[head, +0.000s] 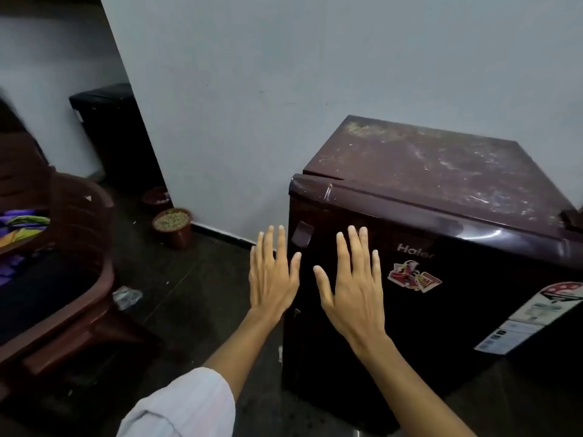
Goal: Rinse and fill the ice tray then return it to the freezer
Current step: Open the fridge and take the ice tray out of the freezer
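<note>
A small maroon fridge (448, 234) stands on the floor against the pale wall, its door shut, with stickers on the front. Near the door's upper left corner sits a recessed handle (302, 234). My left hand (272, 272) is held flat with fingers straight and spread, just left of the handle at the door's left edge. My right hand (353, 279) is also flat with fingers spread, in front of the door below the handle. Neither hand holds anything. No ice tray is in view.
A brown plastic chair (79, 247) stands at the left with colourful cloth on its seat. Two small brown pots (173, 227) sit by the wall corner. A dark bin (104, 127) stands further back. A crumpled wrapper (126, 298) lies on the dark floor.
</note>
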Demonstrator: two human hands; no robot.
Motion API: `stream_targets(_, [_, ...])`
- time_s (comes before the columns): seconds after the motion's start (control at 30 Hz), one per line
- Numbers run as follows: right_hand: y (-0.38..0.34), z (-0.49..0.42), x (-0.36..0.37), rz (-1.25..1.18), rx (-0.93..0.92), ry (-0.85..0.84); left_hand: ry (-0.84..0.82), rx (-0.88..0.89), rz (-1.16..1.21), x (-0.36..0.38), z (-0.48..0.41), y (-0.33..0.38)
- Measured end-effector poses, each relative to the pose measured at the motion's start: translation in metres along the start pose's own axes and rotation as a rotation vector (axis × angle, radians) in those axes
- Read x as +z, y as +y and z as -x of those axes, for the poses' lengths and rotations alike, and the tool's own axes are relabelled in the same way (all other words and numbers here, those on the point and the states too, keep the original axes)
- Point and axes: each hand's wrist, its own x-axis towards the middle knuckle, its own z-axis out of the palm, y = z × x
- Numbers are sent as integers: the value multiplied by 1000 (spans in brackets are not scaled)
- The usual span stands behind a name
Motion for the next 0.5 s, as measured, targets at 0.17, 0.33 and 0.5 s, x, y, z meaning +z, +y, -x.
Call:
stream_targets(0.17, [-28, 3, 27, -20, 50, -49, -147, -73, 183, 16, -2, -19])
stream_targets(0.33, [-47, -1, 48, -265, 162, -87, -303, -52, 545, 39, -4, -43])
stream_targets(0.5, [-53, -9, 71, -638, 378, -114, -407, -195, 848, 59, 5, -57])
